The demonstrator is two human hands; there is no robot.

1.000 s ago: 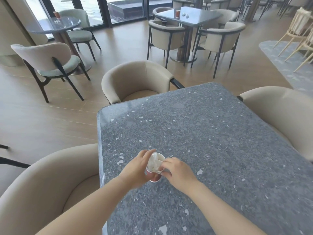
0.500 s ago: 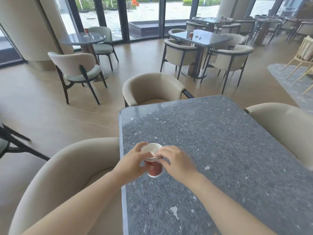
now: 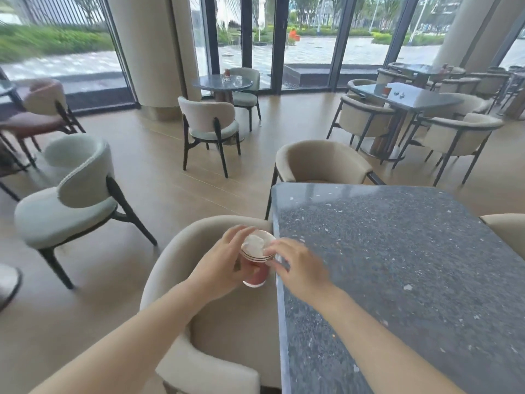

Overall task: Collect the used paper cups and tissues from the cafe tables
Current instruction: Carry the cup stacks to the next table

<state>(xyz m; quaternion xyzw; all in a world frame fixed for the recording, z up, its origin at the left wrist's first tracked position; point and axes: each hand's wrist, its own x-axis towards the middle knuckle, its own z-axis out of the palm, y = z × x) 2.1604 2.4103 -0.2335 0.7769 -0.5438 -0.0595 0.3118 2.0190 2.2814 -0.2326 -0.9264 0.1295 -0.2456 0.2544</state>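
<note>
a: the left hand (image 3: pixel 224 265) is wrapping round the stacked cups (image 3: pixel 255 263), fingers curling close on the red wall, holding them just off the table (image 3: pixel 383 251) edge, above the chair (image 3: pixel 204 308) seat.
b: and the right hand (image 3: pixel 298 268)?
a: its fingertips (image 3: pixel 270 247) are touching the rim beside the tissue (image 3: pixel 255 242); blur is hiding whether they are pinching.
b: what is risking trouble from here?
a: the tissue is sitting loose in the top cup, so tilting the cups while walking could be spilling it. a far cup (image 3: pixel 385 90) is waiting on a far table (image 3: pixel 420 100).
</note>
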